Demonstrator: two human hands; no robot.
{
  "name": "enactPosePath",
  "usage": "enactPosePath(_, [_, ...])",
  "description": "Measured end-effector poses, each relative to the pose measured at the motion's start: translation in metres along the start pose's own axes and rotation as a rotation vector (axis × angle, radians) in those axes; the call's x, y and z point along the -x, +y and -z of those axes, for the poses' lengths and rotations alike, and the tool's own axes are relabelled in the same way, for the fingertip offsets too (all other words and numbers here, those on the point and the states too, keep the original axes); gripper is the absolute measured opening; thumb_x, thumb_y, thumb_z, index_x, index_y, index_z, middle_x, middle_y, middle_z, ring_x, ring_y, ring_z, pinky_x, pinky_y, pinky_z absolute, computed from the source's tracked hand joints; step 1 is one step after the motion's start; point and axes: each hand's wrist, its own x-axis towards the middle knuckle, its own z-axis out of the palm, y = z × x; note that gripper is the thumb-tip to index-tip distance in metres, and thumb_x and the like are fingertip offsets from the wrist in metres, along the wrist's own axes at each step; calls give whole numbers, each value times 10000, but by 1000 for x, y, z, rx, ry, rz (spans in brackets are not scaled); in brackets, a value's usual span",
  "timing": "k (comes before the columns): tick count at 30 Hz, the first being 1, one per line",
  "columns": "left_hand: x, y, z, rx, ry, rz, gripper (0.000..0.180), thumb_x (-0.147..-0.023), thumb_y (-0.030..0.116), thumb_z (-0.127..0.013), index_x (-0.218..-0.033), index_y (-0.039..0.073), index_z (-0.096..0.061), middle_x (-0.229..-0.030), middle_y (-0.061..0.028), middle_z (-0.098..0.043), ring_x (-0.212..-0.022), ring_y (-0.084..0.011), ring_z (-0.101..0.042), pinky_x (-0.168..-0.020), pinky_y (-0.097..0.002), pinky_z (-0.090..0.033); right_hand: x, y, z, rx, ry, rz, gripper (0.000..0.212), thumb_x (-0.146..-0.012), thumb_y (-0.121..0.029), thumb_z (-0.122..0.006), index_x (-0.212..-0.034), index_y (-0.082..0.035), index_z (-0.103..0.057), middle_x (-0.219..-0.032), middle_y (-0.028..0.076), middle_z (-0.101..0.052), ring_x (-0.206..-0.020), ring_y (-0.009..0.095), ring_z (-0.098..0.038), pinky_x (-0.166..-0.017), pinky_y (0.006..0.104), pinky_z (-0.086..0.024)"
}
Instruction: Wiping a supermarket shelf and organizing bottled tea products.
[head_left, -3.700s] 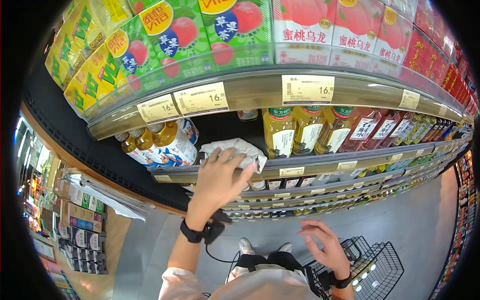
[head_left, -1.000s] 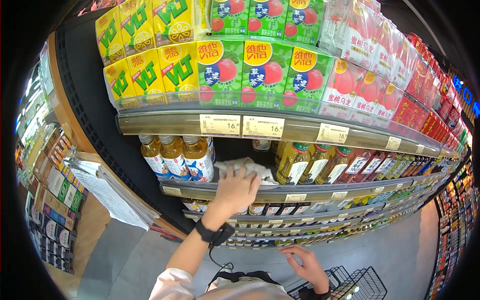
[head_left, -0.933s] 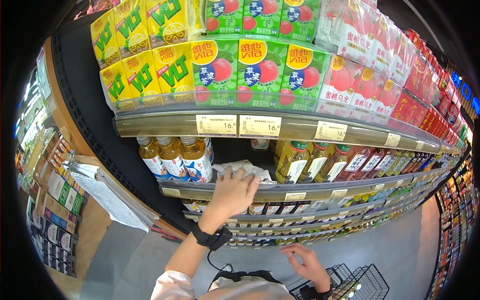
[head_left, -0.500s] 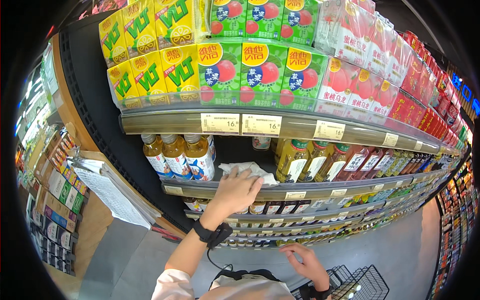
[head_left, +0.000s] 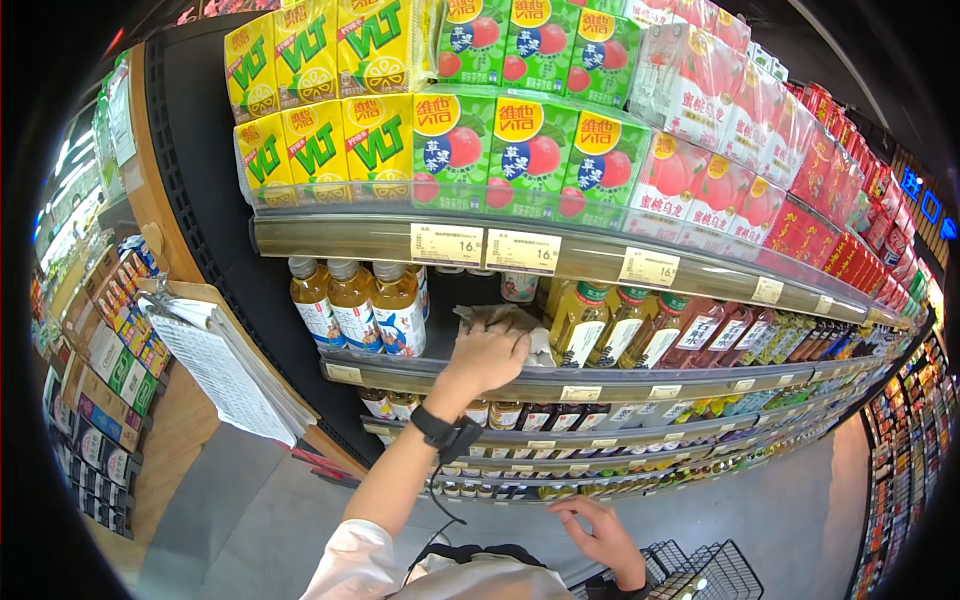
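My left hand [head_left: 488, 357] reaches onto the shelf of bottles and presses a crumpled whitish cloth [head_left: 540, 346] against it, fingers bent over the cloth. To its left stand amber bottles [head_left: 343, 305] with white caps and white-blue labels. Yellow-green bottles [head_left: 578, 325] with green caps stand close on its right. Behind the hand the shelf is dark, with a bottle [head_left: 518, 287] further back. My right hand [head_left: 605, 537] hangs low over the floor, holding nothing, its thumb and fingers loosely bent and apart.
The upper shelf edge [head_left: 570, 258] with price tags juts out above my left hand, under stacked yellow, green and pink drink cartons [head_left: 450, 150]. A clipboard with papers [head_left: 225, 365] hangs at the left. A black wire basket [head_left: 705, 570] is beside my right hand.
My left hand has moved deeper into the shelf with the cloth, which has shifted back. My right hand has stayed nearly in place, while the view has shifted slightly.
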Motion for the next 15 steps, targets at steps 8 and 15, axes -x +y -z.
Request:
enactPosePath(8, [54, 10, 22, -197, 80, 81, 515, -1075, 456, -384, -1278, 70, -657, -1305, -225, -615, -1259, -569, -526, -1027, -655, -429, 20, 1, 3, -12, 65, -71, 192, -977, -55, -620, -1148, -20, -700, -1061, 162, -722, -982, 315, -717, -882, 358, -541])
enactPosePath(15, [26, -21, -5, -102, 172, 106, 580, -1066, 514, -352, -1346, 110, -659, -1401, -192, -597, -1299, -567, -477, -1036, -681, -383, 37, 4, 9, 18, 106, -129, 187, -979, -54, -614, -1142, -23, -700, -1037, 165, -719, -951, 331, -712, -846, 354, -540])
